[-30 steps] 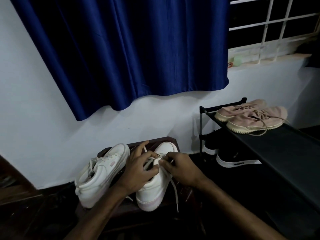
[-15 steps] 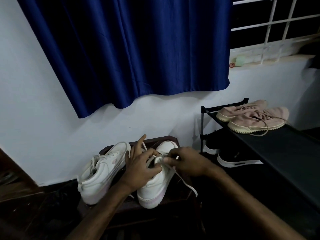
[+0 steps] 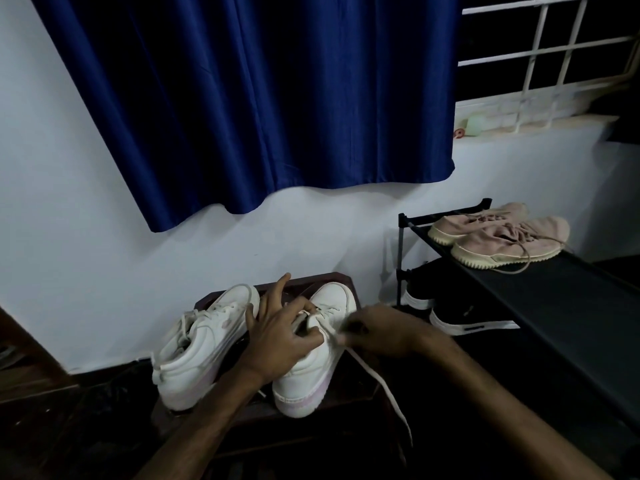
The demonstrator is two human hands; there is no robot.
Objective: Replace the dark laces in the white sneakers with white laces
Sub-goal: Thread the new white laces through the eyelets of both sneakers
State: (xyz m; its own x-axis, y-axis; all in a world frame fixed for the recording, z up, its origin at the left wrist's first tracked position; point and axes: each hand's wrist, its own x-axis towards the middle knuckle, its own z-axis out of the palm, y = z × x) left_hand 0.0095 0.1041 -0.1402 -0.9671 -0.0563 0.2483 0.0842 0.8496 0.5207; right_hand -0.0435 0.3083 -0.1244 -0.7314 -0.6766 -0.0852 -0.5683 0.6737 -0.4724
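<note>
Leftmost, we are noting the first white sneaker (image 3: pixel 201 344), which is lying tipped on its side on the dark surface (image 3: pixel 322 277) with white lacing threaded through its eyelets. Just beside it, our left hand (image 3: pixel 277 341) is gripping the second white sneaker (image 3: pixel 311 372) at the tongue, thumb and curled fingers closing on the lacing area, index finger pointing up. This sneaker is standing on its sole, toe toward the wall. Our right hand (image 3: pixel 381 330) is meeting it from the other side and pinching the white lace (image 3: pixel 384 386) near the upper eyelets; the hand is blurring, so we are not reading individual fingers. The loose part of the lace is trailing down past the surface edge. Further right, a black shoe rack (image 3: pixel 571 306) is carrying pink shoes (image 3: pixel 502 237) on top and black shoes (image 3: pixel 464 323) below. Overhead, a blue curtain (image 3: pixel 259 116) is hanging against the wall.
</note>
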